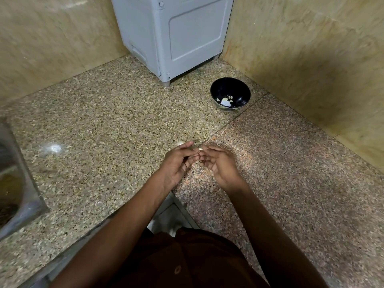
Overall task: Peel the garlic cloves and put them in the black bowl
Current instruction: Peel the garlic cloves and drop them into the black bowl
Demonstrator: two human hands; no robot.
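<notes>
clove [200, 149] pinched between fingertips of left hand [178, 163] and right hand [220, 165], both grips curled on it | black bowl [230, 94] lay well beyond, toward the right hand's side | long axis unclear

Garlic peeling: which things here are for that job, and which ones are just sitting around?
For the job:
left hand and right hand, pinching a garlic clove between them
another garlic piece on the counter
black bowl with peeled cloves inside

Just sitting around:
grey appliance in the corner
sink at the left edge
</notes>
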